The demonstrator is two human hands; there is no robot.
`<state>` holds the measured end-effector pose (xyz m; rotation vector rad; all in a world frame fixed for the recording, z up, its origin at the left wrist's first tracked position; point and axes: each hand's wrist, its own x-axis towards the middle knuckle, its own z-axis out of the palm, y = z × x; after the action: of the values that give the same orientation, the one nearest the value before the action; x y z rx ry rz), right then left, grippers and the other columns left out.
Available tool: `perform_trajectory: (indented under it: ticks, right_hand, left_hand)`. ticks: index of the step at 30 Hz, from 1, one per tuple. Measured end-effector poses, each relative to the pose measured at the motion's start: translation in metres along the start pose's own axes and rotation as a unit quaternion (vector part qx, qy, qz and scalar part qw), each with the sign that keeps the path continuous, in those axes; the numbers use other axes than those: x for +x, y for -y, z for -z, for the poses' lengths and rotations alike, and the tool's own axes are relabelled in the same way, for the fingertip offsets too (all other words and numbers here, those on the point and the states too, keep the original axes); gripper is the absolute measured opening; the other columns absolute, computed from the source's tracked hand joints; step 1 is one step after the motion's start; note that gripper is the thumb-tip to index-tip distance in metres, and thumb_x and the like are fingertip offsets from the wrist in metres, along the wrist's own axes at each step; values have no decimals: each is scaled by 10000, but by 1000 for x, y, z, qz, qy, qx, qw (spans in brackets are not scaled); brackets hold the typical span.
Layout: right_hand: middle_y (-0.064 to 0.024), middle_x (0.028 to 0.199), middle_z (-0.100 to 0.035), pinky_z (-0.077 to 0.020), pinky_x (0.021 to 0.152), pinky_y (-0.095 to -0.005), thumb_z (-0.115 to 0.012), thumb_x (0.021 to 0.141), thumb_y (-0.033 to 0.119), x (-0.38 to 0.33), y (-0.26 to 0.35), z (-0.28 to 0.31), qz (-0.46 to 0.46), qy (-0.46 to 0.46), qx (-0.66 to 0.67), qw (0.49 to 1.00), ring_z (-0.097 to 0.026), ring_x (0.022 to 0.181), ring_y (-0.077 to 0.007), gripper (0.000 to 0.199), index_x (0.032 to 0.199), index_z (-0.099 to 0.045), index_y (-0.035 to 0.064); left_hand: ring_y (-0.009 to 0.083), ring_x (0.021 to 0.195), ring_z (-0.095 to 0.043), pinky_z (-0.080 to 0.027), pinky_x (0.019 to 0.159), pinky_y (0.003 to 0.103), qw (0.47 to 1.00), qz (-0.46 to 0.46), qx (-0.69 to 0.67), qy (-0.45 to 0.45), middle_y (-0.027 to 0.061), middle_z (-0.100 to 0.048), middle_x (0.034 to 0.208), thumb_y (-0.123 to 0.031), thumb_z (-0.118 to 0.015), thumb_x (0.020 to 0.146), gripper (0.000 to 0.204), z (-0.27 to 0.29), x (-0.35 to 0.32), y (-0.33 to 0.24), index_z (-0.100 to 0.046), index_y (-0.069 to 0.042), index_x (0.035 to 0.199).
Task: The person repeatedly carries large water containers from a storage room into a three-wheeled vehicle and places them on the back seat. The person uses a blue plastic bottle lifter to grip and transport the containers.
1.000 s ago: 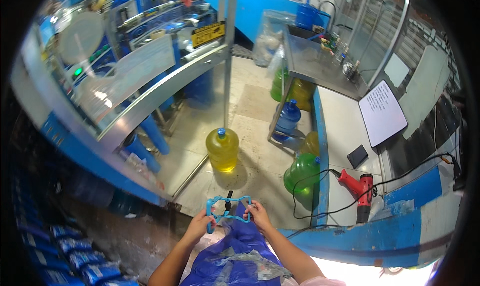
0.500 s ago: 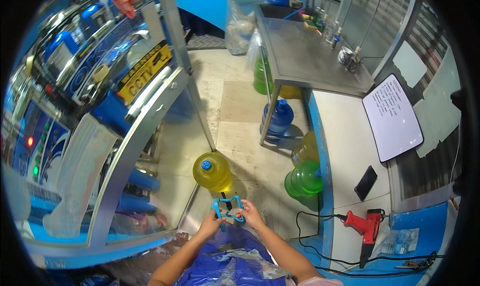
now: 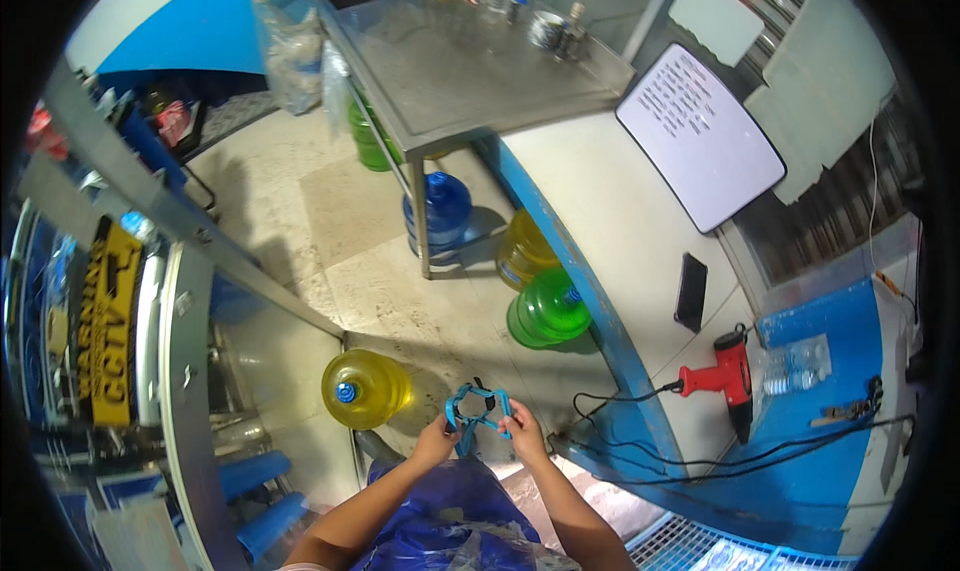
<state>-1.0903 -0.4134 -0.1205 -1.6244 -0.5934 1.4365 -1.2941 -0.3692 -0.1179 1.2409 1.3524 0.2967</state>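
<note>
Between both hands I hold a light-blue plastic frame (image 3: 505, 407) with dark parts at its middle; its exact kind I cannot make out. My left hand (image 3: 437, 441) is closed on its left side. On the right side, the fingers of my right hand (image 3: 523, 433) pinch its edge. Nearest to the hands, on the left, stands a large yellow water jug (image 3: 385, 386) with a blue cap. A blue-purple apron or sheet of plastic (image 3: 440, 506) covers my lap below.
Right of me, a ledge holds a red heat gun (image 3: 722, 376), a black phone (image 3: 690, 291) and a clear plastic bottle (image 3: 795, 371). A green jug (image 3: 548, 309), a yellow jug (image 3: 527, 249) and a blue jug (image 3: 440, 211) stand near a steel table (image 3: 440, 81). A metal-framed door (image 3: 190, 371) stands left.
My view has swung to the right, so the surroundings sit further left. Both hands still hold the light-blue frame, which now looks turned and shows more of its dark middle.
</note>
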Motion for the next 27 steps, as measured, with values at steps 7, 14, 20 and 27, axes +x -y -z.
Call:
perform_trajectory:
  ticks: [7, 14, 20, 27]
  right_hand:
    - [-66, 968, -635, -470, 774, -246, -581, 907, 44, 40, -70, -48, 46, -49, 51, 996, -595, 836, -130, 420, 1315, -491, 4]
    - [-141, 1066, -604, -456, 900, -376, -654, 825, 77, 176, -119, -23, 186, 0, -302, 935, -565, 1017, -288, 410, 1230, -593, 88]
    - [-247, 1230, -437, -399, 987, -458, -730, 754, 128, 315, -74, 93, 228, -334, -395, 825, -463, 1156, -428, 662, 1346, -439, 81]
    - [-297, 1294, -460, -387, 1018, -433, -838, 647, 406, 407, -29, 172, 150, -534, -322, 767, -474, 1163, -425, 1002, 1402, -344, -31]
  left_hand:
    - [266, 725, -658, -499, 679, 359, 984, -85, -117, 104, 147, -660, 829, -299, -683, 859, 364, -14, 87, 45, -565, -7, 1040]
    - [169, 784, -641, -506, 707, 312, 967, 9, -250, 43, 71, -661, 869, -218, -704, 853, 298, -59, 218, 113, -588, -25, 1049]
    - [157, 840, -626, -495, 783, 308, 940, 29, -330, 85, 57, -640, 897, -3, -591, 867, 143, -78, 266, 154, -599, -38, 1005]
    - [147, 833, -613, -487, 784, 299, 950, 60, -292, 95, 37, -627, 907, 18, -582, 868, 142, -74, 261, 179, -598, -32, 1000]
